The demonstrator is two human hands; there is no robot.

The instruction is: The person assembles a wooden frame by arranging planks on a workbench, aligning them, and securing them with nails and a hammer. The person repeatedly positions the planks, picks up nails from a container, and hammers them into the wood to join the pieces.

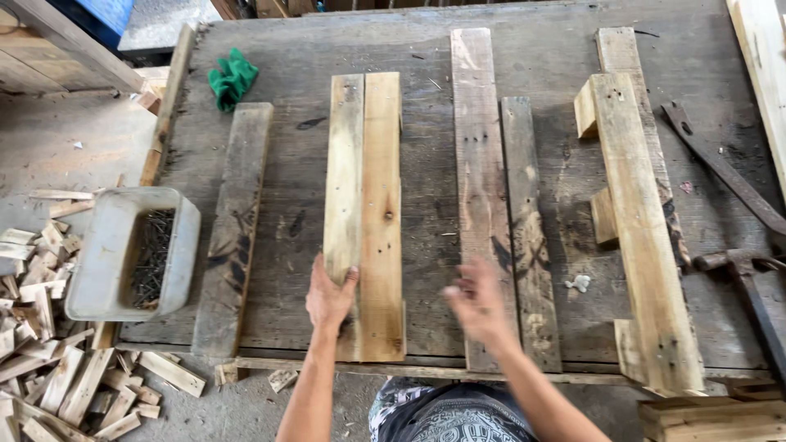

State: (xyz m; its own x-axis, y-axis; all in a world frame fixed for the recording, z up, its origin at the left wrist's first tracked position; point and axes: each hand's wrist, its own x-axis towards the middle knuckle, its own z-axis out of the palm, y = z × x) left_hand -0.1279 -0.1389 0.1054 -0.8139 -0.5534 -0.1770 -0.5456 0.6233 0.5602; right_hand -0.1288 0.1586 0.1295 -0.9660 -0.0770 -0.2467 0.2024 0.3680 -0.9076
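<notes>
My left hand lies flat on the near end of the pale plank pair, fingers spread and pressed to the left board, thumb across the seam; this keeps the two boards butted. My right hand hovers open and blurred, fingers loosely apart, gripping nothing, above the near end of the long grey plank. Beyond my left fingers, outward, a dark weathered plank lies parallel. A white tub of nails sits further left at the workbench edge. A hammer rests far right.
</notes>
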